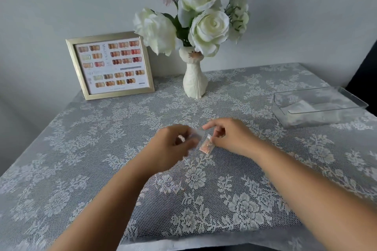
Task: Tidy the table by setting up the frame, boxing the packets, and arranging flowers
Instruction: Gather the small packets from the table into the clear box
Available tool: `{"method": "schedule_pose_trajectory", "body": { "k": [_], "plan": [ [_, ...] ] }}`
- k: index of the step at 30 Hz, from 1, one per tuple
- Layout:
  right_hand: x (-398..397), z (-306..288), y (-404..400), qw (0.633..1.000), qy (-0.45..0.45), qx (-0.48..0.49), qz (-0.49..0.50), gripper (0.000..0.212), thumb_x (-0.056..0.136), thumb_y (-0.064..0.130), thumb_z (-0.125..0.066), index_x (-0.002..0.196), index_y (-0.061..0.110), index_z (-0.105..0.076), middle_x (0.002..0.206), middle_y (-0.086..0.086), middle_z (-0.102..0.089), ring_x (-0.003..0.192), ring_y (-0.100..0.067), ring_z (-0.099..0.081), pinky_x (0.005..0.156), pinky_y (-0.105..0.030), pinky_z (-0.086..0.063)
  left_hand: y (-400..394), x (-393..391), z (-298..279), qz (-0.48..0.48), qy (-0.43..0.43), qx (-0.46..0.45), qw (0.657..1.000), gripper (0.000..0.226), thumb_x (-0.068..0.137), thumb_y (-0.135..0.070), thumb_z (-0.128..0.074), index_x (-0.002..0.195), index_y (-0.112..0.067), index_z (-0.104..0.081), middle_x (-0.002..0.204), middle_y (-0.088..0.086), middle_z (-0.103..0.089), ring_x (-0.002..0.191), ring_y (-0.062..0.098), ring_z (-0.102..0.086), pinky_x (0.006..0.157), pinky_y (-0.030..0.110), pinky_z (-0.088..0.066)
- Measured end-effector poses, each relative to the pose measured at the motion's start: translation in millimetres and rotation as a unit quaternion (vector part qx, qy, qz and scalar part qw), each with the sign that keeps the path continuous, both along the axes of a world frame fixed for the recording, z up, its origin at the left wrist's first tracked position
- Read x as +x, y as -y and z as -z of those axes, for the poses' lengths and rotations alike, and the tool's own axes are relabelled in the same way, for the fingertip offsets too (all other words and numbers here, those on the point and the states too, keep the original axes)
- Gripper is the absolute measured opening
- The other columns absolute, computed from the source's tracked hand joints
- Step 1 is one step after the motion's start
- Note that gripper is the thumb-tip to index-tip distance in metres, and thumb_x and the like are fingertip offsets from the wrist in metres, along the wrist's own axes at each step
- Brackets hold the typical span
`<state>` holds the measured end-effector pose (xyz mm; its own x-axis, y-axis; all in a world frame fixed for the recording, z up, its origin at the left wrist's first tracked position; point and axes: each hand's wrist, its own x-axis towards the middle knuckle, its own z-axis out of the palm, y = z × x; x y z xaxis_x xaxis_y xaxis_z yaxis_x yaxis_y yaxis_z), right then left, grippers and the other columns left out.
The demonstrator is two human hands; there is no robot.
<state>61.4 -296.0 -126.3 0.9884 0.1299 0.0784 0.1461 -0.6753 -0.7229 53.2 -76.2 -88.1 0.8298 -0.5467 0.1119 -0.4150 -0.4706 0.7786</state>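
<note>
- Left hand (173, 144): grip closed around a small clear packet (195, 138) at the centre of the surface (81, 169). The hand is motion-blurred, so the finger placement cannot be told exactly.
- Right hand (230, 138): thumb and fingers pinch the top edge of a small peach-coloured packet (206, 144), whose lower end appears to rest on the lace cloth (204, 199); the index finger points toward 10 o'clock.
- Clear box (318, 108): at 2 o'clock, well apart from both hands, with pale packets already inside.
- Frame (111, 65): upright at 11 o'clock, near the wall (51, 6).
- Flowers (202, 6): standing in a white cat-shaped vase (194, 79) at 12 o'clock.
- Risk: both packets are thin and slick; a light edge pinch may let one slip on the way to the box.
- Risk: the open lace weave may snag a packet corner if it is dragged.
- Risk: an arm swung wide toward 12 o'clock could tip the top-heavy vase.
- Surface: covered by grey-white floral lace; plain pale wall behind.
</note>
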Motion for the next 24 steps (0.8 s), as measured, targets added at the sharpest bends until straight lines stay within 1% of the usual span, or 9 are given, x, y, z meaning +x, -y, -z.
{"method": "schedule_pose_trajectory", "body": {
  "k": [3, 6, 8, 11, 15, 17, 20, 22, 24],
  "plan": [
    [-12.0, -13.2, 19.4, 0.999, 0.026, 0.03, 0.014, 0.047, 0.076, 0.011, -0.072, 0.089, 0.053, -0.056, 0.074, 0.006, -0.066, 0.057, 0.0, -0.06, 0.045, -0.013, -0.046, 24.8, 11.5, -2.8, -0.006, 0.004, -0.058, 0.998, 0.014, 0.095, -0.023, -0.061, 0.095, -0.013, -0.069, 0.09, 0.004, -0.069, 0.075, 0.015, -0.07, 0.065, 0.032, -0.06],
    [-26.8, -33.9, 49.7, 0.995, 0.078, 0.04, 0.045, 0.039, 0.077, 0.014, -0.072, 0.097, 0.046, -0.063, 0.078, 0.016, -0.066, 0.056, 0.001, -0.058, 0.046, -0.012, -0.044, 56.2, 21.1, -0.7, 0.002, 0.003, -0.116, 0.993, 0.013, 0.095, -0.025, -0.061, 0.102, -0.023, -0.071, 0.093, 0.003, -0.073, 0.084, 0.022, -0.07, 0.068, 0.036, -0.061],
    [-35.2, -51.2, 76.4, 0.988, 0.118, 0.031, 0.09, 0.035, 0.076, 0.015, -0.072, 0.097, 0.042, -0.066, 0.078, 0.02, -0.065, 0.058, -0.001, -0.059, 0.049, -0.015, -0.048, 80.4, 26.9, -1.0, 0.005, 0.022, -0.145, 0.989, 0.013, 0.093, -0.025, -0.063, 0.099, -0.035, -0.07, 0.088, 0.003, -0.074, 0.082, 0.026, -0.07, 0.071, 0.041, -0.058],
    [-43.4, -72.7, 121.5, 0.975, 0.154, 0.027, 0.158, 0.035, 0.078, 0.008, -0.071, 0.095, 0.039, -0.068, 0.077, 0.011, -0.068, 0.057, -0.004, -0.059, 0.048, -0.013, -0.043, 121.8, 34.3, -5.2, 0.027, 0.005, -0.191, 0.981, 0.021, 0.09, -0.025, -0.065, 0.095, -0.045, -0.068, 0.082, 0.006, -0.072, 0.078, 0.024, -0.071, 0.069, 0.035, -0.055],
    [-48.8, -93.4, 170.9, 0.955, 0.185, -0.004, 0.232, 0.03, 0.081, 0.008, -0.068, 0.096, 0.033, -0.068, 0.088, 0.012, -0.069, 0.072, -0.002, -0.064, 0.06, -0.007, -0.044, 185.6, 47.5, -12.1, 0.048, 0.0, -0.214, 0.976, 0.023, 0.095, -0.023, -0.059, 0.087, -0.043, -0.067, 0.072, -0.011, -0.071, 0.066, 0.014, -0.066, 0.071, 0.035, -0.056],
    [-50.9, -99.0, 189.2, 0.949, 0.191, -0.015, 0.251, 0.029, 0.081, 0.008, -0.067, 0.095, 0.034, -0.069, 0.084, 0.014, -0.069, 0.071, 0.004, -0.062, 0.06, -0.003, -0.043, 217.1, 53.4, -16.5, 0.048, 0.011, -0.191, 0.98, 0.017, 0.097, -0.028, -0.057, 0.088, -0.039, -0.065, 0.075, -0.012, -0.073, 0.058, 0.016, -0.062, 0.06, 0.034, -0.053],
    [-50.3, -100.8, 213.2, 0.939, 0.193, -0.029, 0.284, 0.03, 0.081, 0.007, -0.064, 0.094, 0.035, -0.068, 0.08, 0.016, -0.066, 0.07, 0.008, -0.061, 0.059, -0.004, -0.041, 256.0, 61.2, -18.8, 0.048, 0.064, -0.09, 0.993, 0.014, 0.097, -0.036, -0.053, 0.101, -0.031, -0.066, 0.092, -0.009, -0.075, 0.081, 0.018, -0.07, 0.081, 0.041, -0.056],
    [-47.1, -97.1, 227.7, 0.932, 0.188, -0.03, 0.31, 0.032, 0.082, 0.006, -0.061, 0.092, 0.035, -0.068, 0.078, 0.018, -0.065, 0.073, 0.006, -0.061, 0.06, -0.009, -0.041, 274.0, 65.6, -14.7, 0.031, 0.112, 0.007, 0.993, 0.018, 0.097, -0.039, -0.05, 0.104, -0.035, -0.066, 0.097, -0.011, -0.074, 0.09, 0.017, -0.066, 0.094, 0.04, -0.046],
    [-42.2, -90.7, 239.4, 0.927, 0.179, -0.029, 0.328, 0.032, 0.082, 0.005, -0.058, 0.092, 0.033, -0.069, 0.076, 0.019, -0.063, 0.076, 0.006, -0.06, 0.06, -0.01, -0.039, 286.7, 67.6, -7.7, 0.014, 0.162, 0.088, 0.983, 0.02, 0.098, -0.037, -0.047, 0.104, -0.038, -0.066, 0.093, -0.012, -0.073, 0.095, 0.017, -0.06, 0.096, 0.039, -0.032]
  ]
}}
